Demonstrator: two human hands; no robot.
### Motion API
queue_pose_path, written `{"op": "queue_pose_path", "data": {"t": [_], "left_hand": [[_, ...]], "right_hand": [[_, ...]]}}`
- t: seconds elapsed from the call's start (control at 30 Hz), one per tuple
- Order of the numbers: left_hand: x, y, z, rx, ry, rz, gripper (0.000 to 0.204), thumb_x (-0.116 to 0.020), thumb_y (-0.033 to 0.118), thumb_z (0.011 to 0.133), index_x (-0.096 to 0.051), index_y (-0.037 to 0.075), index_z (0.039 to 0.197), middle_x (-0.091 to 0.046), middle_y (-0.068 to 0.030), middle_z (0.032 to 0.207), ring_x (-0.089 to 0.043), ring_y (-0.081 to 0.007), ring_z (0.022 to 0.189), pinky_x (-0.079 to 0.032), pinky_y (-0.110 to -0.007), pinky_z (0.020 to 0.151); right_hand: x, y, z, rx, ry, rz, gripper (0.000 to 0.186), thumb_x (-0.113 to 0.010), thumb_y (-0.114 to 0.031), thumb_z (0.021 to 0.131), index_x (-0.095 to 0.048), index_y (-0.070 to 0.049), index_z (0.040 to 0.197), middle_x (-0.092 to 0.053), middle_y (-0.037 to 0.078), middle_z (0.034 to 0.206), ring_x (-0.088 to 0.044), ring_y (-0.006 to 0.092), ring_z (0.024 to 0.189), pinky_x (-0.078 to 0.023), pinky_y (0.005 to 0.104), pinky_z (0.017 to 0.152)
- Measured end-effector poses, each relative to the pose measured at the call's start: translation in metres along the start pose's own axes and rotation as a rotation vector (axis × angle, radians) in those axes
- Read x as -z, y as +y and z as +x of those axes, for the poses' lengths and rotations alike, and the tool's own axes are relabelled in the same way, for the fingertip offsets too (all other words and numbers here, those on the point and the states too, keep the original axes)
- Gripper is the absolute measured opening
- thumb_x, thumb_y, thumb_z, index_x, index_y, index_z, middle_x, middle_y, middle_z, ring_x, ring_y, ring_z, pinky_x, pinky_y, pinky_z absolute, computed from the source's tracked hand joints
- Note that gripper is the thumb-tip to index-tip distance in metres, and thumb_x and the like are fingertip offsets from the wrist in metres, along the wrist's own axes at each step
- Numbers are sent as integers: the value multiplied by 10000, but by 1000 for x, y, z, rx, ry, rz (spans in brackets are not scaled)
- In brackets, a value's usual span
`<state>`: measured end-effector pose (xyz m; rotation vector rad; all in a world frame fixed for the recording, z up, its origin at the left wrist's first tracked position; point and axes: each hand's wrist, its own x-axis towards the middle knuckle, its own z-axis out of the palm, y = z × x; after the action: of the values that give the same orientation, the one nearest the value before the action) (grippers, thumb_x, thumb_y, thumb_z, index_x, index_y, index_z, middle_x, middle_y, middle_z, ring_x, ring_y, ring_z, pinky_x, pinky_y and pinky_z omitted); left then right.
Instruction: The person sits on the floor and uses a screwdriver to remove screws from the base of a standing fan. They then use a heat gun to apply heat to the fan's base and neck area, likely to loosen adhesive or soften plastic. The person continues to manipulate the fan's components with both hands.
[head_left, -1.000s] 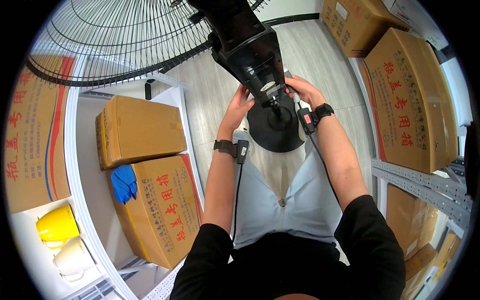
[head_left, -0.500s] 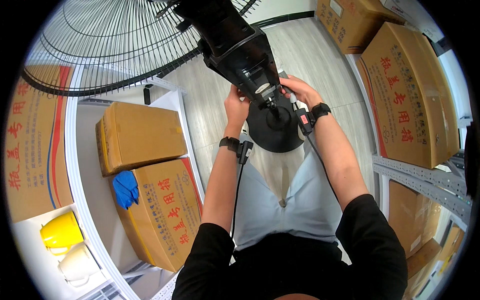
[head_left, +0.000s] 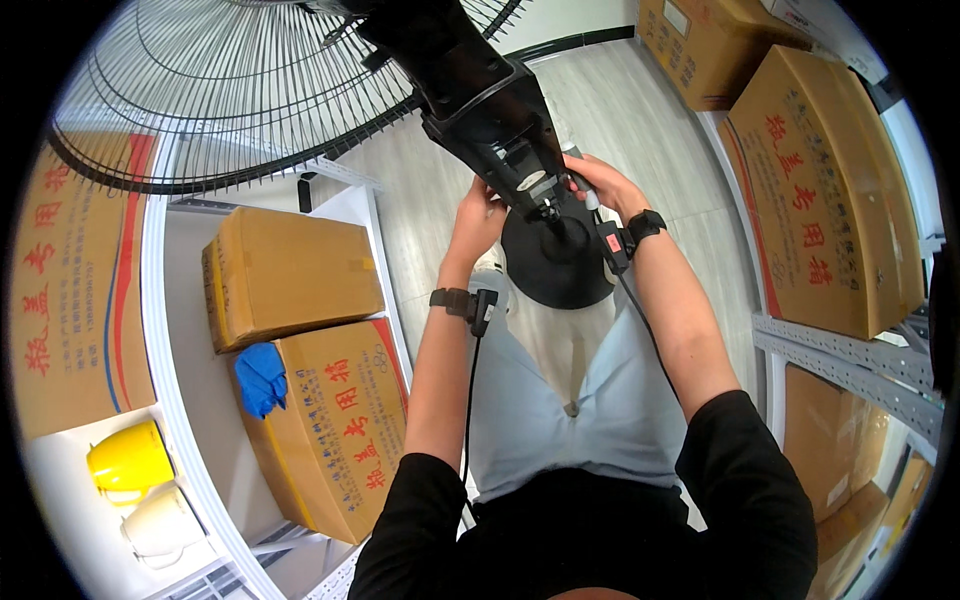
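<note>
My right hand (head_left: 612, 185) pinches a grey tool (head_left: 591, 199); left hand (head_left: 476, 222) half-hidden, can't tell. Black fan housing (head_left: 490, 130) might swing if poorly braced.

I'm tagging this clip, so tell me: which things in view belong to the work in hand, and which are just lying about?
In the work:
black fan, with the left hand at it
grey item, kind unclear, in the right hand

Lying about:
cardboard boxes
crumpled blue item
yellow mug
white mug
</note>
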<state>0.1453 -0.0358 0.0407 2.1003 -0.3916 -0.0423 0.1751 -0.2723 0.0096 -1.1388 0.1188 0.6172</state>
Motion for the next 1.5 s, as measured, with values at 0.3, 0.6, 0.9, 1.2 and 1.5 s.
{"op": "queue_pose_path", "data": {"t": [0.3, 0.6, 0.9, 1.2, 1.5], "left_hand": [[1, 8, -6, 68, -89, -739, 502, -433, 221, 946, -328, -5, 1381, -458, -83, 1298, -438, -175, 1182, -341, -317, 1013], [-28, 4, 2, 106, 206, -704, 339, -413, 222, 996, -481, -2, 1241, -562, -19, 1073, -501, -101, 978, -387, -238, 888], [-38, -3, 7, 148, 291, -822, 351, -456, 189, 977, -458, 7, 1278, -579, -20, 1009, -524, -82, 875, -433, -231, 791], [-34, 10, 1, 29, 312, -930, 305, -492, 156, 961, -474, 29, 1238, -592, -38, 1045, -543, -89, 827, -446, -231, 731], [-36, 1, -3, 90, 283, -1085, 397, -482, 213, 967, -448, 18, 1311, -542, -26, 1151, -491, -104, 1054, -376, -248, 918]], "right_hand": [[7, 7, 8, 13, 40, -32, 412, -650, -505, 814, -563, -108, 878, -486, -61, 715, -423, 27, 554, -294, 184, 405], [4, 10, 11, 16, 106, -71, 405, -622, -497, 841, -554, -99, 870, -487, -49, 657, -418, 31, 511, -314, 183, 408], [3, 11, 6, 23, 157, -63, 360, -587, -436, 876, -544, -85, 812, -523, -13, 632, -470, 68, 509, -361, 208, 424], [11, 12, 12, 38, 108, -75, 314, -553, -390, 898, -509, -83, 945, -546, 15, 700, -491, 80, 555, -395, 219, 472], [5, 11, 14, 9, 85, 81, 292, -594, -391, 878, -563, -101, 875, -553, -7, 669, -494, 71, 532, -379, 215, 431]]}}
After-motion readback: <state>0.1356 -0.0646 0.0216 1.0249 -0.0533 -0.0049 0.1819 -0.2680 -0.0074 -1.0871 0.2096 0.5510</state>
